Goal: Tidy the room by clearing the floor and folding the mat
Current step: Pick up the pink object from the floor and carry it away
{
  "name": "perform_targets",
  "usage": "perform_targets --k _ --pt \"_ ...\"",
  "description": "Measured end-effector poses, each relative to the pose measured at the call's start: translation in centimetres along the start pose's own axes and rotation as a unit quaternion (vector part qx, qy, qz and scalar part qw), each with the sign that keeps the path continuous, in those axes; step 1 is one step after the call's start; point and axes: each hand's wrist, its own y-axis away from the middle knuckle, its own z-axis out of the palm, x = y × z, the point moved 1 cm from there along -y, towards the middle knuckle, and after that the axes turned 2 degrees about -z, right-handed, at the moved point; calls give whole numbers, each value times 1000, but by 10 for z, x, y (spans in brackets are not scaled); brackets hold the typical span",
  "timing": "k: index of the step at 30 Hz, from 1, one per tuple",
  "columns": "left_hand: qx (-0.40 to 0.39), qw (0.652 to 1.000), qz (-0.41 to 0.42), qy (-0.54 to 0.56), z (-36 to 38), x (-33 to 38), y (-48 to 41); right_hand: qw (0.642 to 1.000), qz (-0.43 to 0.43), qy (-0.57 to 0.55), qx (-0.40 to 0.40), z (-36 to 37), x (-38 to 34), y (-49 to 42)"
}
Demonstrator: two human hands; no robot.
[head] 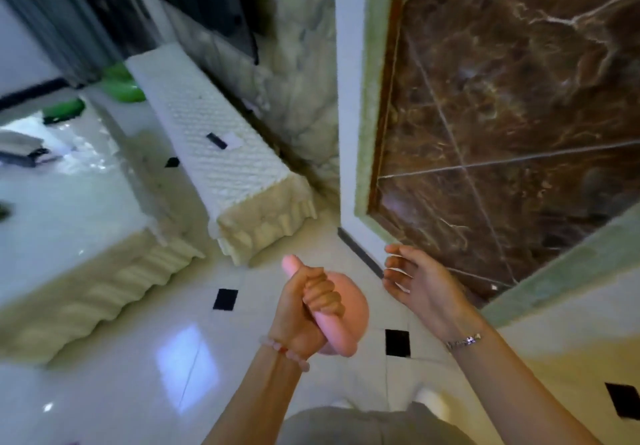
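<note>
So the pink squishy thing [341, 309] is up off the floor, in the left grip [304, 302], fingers curled round its middle and thumb poking up. It's blurry, so I honestly can't tell if it's a slipper or a soft toy. The right grip [419, 281] is wide, fingers spread, holding nothing, just beside the brown marble wall [502, 98]. What I'd worry about: the thing looks soft and rounded and only one hand has it. A quick swing could let it squirm out and land on the floor [138, 358]. That's glossy tile, so it'd probably skid under the frilly skirt of the long bench [214, 115] or the wide bench [69, 202]. The free hand is also near enough to the wall corner to get knocked on a turn. No mat that I can see from here, so I'd guess the folding isn't done yet.
</note>
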Motion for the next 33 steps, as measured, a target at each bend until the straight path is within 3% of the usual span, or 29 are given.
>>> perform_targets --k 2,8,13,18,26,33 --pt "-64 995 24 70 -19 21 19 998 22 26 -44 37 11 -13" --pt "-7 966 164 198 -62 67 82 975 96 119 -163 135 46 -43" --pt "93 922 272 260 -97 98 113 940 154 179 -244 210 77 -78" --pt "193 845 377 327 -134 135 129 891 228 230 -317 286 108 -117" --pt "211 761 466 399 -162 195 155 809 290 306 -410 401 153 -153" --pt "204 728 496 427 -191 249 182 759 314 349 -451 472 200 -156"
